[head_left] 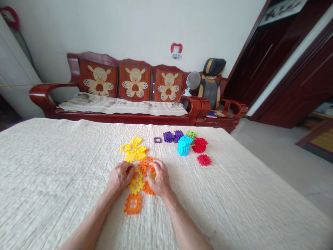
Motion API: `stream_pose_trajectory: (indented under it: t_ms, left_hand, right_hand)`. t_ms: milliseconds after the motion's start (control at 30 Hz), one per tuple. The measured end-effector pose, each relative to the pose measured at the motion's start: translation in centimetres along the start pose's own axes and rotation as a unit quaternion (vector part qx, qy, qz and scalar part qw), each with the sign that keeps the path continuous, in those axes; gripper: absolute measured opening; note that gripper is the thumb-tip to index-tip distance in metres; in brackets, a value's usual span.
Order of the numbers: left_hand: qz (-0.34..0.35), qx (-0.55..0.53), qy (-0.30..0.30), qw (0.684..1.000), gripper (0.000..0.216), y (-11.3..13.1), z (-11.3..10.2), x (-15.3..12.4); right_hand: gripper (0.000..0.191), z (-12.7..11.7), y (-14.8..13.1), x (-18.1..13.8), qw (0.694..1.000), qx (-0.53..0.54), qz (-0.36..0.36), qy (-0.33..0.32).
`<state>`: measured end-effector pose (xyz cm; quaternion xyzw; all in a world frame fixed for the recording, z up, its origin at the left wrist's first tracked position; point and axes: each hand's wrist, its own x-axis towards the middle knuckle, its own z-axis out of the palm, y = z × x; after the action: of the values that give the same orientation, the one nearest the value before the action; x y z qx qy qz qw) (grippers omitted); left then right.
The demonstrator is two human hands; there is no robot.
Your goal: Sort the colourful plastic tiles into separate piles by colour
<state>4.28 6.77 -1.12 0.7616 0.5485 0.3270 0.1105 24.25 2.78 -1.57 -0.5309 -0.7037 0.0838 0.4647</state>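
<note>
Both my hands rest on a cluster of flat, toothed plastic tiles on the cream quilted cloth (pixel 52 173). My left hand (pixel 120 177) has its fingers curled onto a yellow tile (pixel 136 185). My right hand (pixel 159 177) bends its fingers over orange tiles (pixel 144 164); what lies under the fingertips is hidden. One orange window-shaped tile (pixel 133 204) lies alone just in front of my left wrist. More yellow tiles (pixel 134 149) lie beyond the hands.
Further back sit purple tiles (pixel 171 136), a small purple frame (pixel 157 140), a cyan stack (pixel 184 145), a green tile (pixel 191 133) and red tiles (pixel 201 146). A red wooden sofa (pixel 130 100) stands behind the surface, with a doorway at the right.
</note>
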Motion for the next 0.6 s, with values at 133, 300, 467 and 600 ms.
stream_pose_trajectory:
  t_ms: [133, 300, 467, 600]
  left_hand:
    - [0.007, -0.016, -0.008, 1.000, 0.031, -0.03, 0.00, 0.00]
    - [0.014, -0.003, -0.014, 1.000, 0.034, 0.01, -0.15, -0.07]
    - [0.014, 0.012, -0.013, 1.000, 0.034, 0.43, -0.47, -0.05]
    - [-0.012, 0.034, 0.006, 0.999, 0.033, 0.64, -0.41, -0.02]
  right_hand:
    - [0.039, 0.08, -0.02, -0.13, 0.999, -0.029, 0.004, -0.012]
    - [0.031, -0.38, -0.55, -0.05, 0.997, -0.038, -0.002, -0.071]
    - [0.026, -0.75, -0.73, 0.16, 0.996, -0.018, -0.010, -0.088]
    - [0.024, -0.75, -0.66, 0.33, 0.996, 0.016, -0.026, -0.081]
